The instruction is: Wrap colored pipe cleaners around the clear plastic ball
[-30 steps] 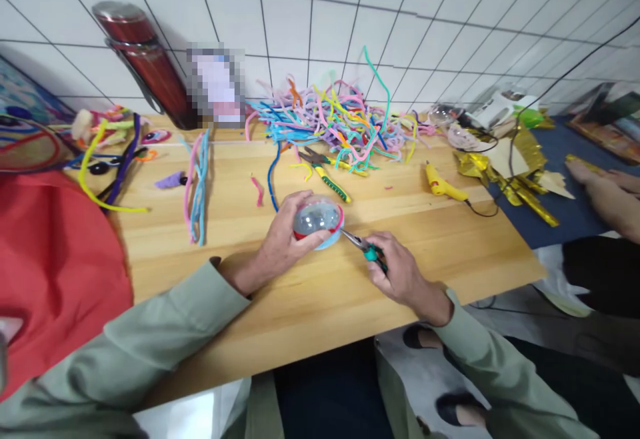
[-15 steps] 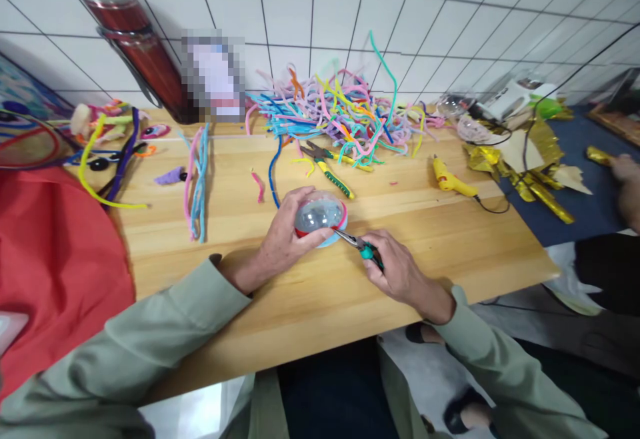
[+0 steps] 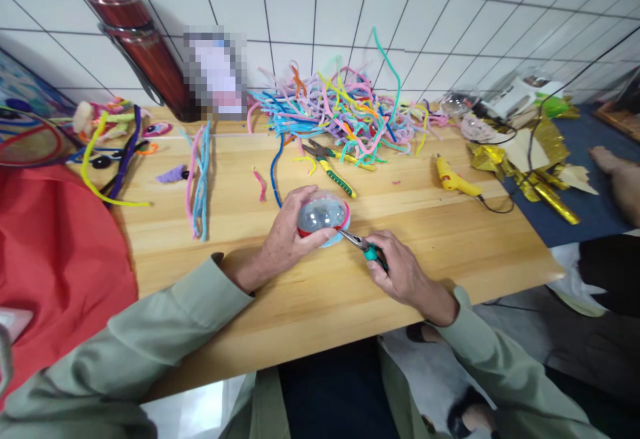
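A clear plastic dome (image 3: 324,212) with a red and pink band round its rim and light blue below it is held just over the wooden table. My left hand (image 3: 291,229) wraps its left side, thumb along the front of the rim. In my right hand (image 3: 399,262) are needle-nose pliers (image 3: 357,240) with green and black handles. Their tips touch the band beside my left thumb; whether the jaws grip it I cannot tell. Behind the dome lie cutting pliers (image 3: 336,176) with yellow-green handles and a blue pipe cleaner (image 3: 275,172).
A heap of coloured pipe cleaners (image 3: 335,112) lies along the tiled wall. A red thermos (image 3: 140,49) stands at the back left, above red cloth (image 3: 60,246). To the right are a yellow glue gun (image 3: 454,178), gold foil (image 3: 555,199) and another person's hand (image 3: 620,176).
The other person's hand at the right has come away from a gold piece. My hands, the dome and the pliers keep nearly the same pose; the view has shifted slightly.
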Action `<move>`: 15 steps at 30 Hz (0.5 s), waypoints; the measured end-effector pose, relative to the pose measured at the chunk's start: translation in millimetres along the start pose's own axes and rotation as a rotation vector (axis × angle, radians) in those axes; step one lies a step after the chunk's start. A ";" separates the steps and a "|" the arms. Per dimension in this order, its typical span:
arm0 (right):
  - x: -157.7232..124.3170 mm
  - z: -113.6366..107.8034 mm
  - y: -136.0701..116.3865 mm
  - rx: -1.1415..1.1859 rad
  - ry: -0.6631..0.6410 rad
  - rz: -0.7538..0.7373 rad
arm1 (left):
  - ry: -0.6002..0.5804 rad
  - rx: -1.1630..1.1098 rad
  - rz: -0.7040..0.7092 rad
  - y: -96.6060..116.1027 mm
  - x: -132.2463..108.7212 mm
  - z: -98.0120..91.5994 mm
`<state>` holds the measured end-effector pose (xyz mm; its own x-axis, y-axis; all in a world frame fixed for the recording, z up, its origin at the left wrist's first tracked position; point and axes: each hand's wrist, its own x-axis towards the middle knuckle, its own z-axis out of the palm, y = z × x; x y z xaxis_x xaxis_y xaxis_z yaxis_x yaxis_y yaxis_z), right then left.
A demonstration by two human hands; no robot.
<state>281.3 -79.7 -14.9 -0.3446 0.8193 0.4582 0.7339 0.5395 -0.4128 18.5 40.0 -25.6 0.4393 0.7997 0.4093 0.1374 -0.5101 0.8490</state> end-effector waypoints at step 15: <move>0.5 1.0 1.0 0.001 -0.002 -0.001 | -0.003 0.018 0.013 2.5 0.5 0.9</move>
<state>281.3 -78.5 -15.9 -0.3465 0.8191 0.4571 0.7330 0.5405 -0.4130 19.8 38.8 -23.6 0.4440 0.7920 0.4190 0.1479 -0.5260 0.8375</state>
